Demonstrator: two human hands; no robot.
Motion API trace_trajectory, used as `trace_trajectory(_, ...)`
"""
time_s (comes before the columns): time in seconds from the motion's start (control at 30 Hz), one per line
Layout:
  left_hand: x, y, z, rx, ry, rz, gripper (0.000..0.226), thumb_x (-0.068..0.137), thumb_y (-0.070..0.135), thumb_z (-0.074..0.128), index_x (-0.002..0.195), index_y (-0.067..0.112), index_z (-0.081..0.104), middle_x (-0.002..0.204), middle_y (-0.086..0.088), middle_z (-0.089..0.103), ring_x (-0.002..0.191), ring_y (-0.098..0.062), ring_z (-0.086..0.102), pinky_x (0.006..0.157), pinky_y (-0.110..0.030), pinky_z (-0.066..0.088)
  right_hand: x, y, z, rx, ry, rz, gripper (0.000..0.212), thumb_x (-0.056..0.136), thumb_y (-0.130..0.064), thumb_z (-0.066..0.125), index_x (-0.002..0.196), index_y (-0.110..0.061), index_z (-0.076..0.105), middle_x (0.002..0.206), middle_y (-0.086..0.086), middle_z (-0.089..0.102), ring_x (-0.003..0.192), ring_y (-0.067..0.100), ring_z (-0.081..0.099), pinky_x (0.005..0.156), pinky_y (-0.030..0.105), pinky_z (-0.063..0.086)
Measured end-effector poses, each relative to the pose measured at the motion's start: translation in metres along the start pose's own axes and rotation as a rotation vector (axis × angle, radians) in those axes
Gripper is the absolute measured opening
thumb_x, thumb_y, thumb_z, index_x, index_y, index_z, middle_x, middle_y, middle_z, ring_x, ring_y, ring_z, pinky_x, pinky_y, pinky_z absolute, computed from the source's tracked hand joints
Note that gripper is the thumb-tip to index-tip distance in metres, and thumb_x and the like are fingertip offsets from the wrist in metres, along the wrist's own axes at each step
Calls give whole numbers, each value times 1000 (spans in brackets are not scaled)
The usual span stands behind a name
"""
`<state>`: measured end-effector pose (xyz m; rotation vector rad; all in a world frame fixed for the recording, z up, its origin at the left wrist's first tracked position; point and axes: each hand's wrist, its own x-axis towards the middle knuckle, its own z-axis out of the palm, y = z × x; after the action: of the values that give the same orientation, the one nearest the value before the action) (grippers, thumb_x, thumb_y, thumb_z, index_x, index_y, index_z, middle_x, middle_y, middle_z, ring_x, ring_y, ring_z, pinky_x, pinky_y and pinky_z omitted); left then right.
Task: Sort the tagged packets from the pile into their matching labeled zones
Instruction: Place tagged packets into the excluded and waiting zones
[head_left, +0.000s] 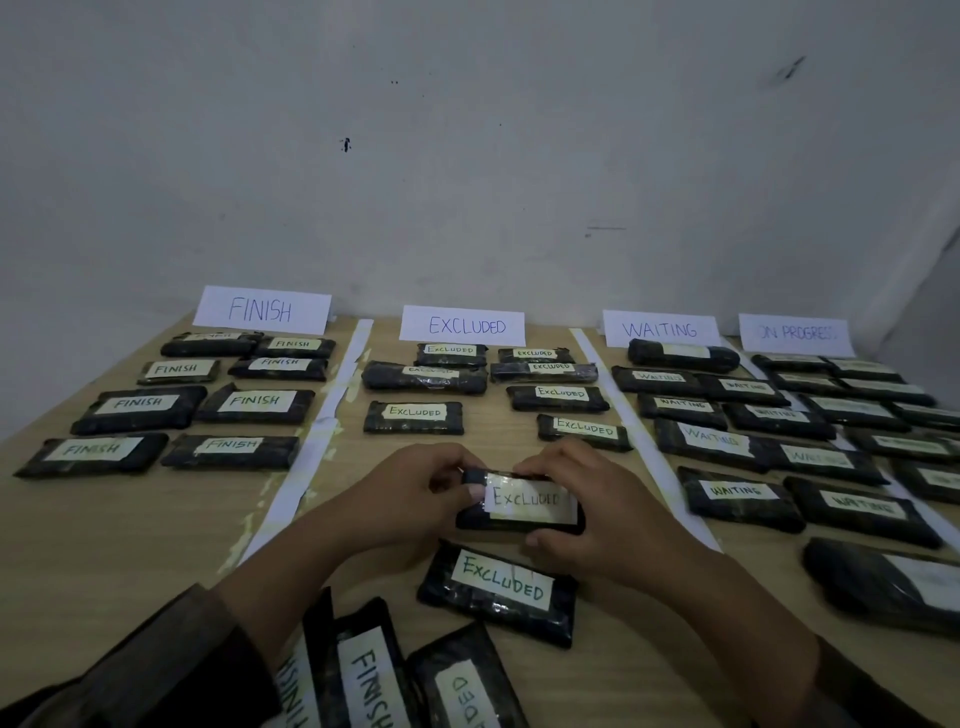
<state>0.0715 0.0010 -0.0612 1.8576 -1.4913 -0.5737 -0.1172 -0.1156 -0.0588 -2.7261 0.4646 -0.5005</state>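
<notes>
Head view, and both hands are on one packet! The left hand (415, 499) pinches the left end of the black packet (524, 501), thumb at the edge of its white tag, fingers curled over the far side. The right hand (587, 512) grips the right end, thumb along the near edge, fingers hooked over the top. The tag reads EXCLUDED.

The packet is in the middle lane, in line with the EXCLUDED sign (462, 326) propped at the wall, and nearer the person than the seven packets laid out there. Whether it touches the table (130, 530) or hangs just above it cannot be told.

Just beside it, toward the person, lies a second EXCLUDED packet (498, 592), tilted. Down at the bottom edge sits the pile (374, 670): two packets tagged FINISH and one whose tag ends in DED, overlapping.

Over on the left lane, under the FINISH sign (262, 310), eight packets lie in two columns. To the right stands the WAITING sign (661, 329) with its packets, then the ON PROGRESS sign (797, 332), its row blurred. White paper strips (317, 431) divide the lanes.
</notes>
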Motion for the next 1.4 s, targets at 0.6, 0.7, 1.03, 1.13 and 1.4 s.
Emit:
trace_trajectory(0.6, 33, 21, 5, 504, 31, 175, 53, 89, 46, 55, 138, 33, 38, 140, 14, 44, 129, -5, 39, 105, -27, 36, 10, 69, -28, -336, -55, 192, 63, 79, -52, 65, 136, -35, 44, 132, -14, 47, 122, 10, 39, 102, 33, 30)
trace_trajectory(0.7, 39, 20, 11, 539, 15, 192, 53, 90, 47, 54, 138, 33, 37, 142, 13, 42, 130, -6, 38, 103, -26, 34, 17, 74, -26, -288, -69, 211, 62, 79, -50, 67, 135, -34, 46, 133, -13, 47, 124, 10, 40, 102, 34, 28)
trace_trajectory(1.03, 44, 12, 10, 592, -27, 179, 54, 89, 50, 54, 138, 33, 37, 141, 12, 42, 128, -8, 40, 102, -25, 33, 21, 73, -22, -290, -180, 223, 57, 84, -47, 63, 136, -34, 45, 138, -14, 46, 128, 8, 39, 107, 35, 24)
trace_trajectory(1.13, 41, 11, 7, 580, -42, 161, 54, 89, 50, 54, 138, 33, 38, 141, 13, 43, 129, -7, 39, 103, -25, 34, 18, 66, -23, -257, -122, 203, 55, 83, -48, 63, 134, -35, 48, 135, -16, 48, 127, 6, 40, 106, 34, 25)
trace_trajectory(1.4, 20, 5, -10, 467, -84, 117, 47, 88, 47, 57, 132, 34, 45, 130, 16, 50, 116, 0, 44, 98, -23, 38, -3, 5, -16, -103, -228, 62, 55, 78, -62, 60, 127, -37, 53, 122, -19, 52, 103, -4, 45, 97, 28, 34)
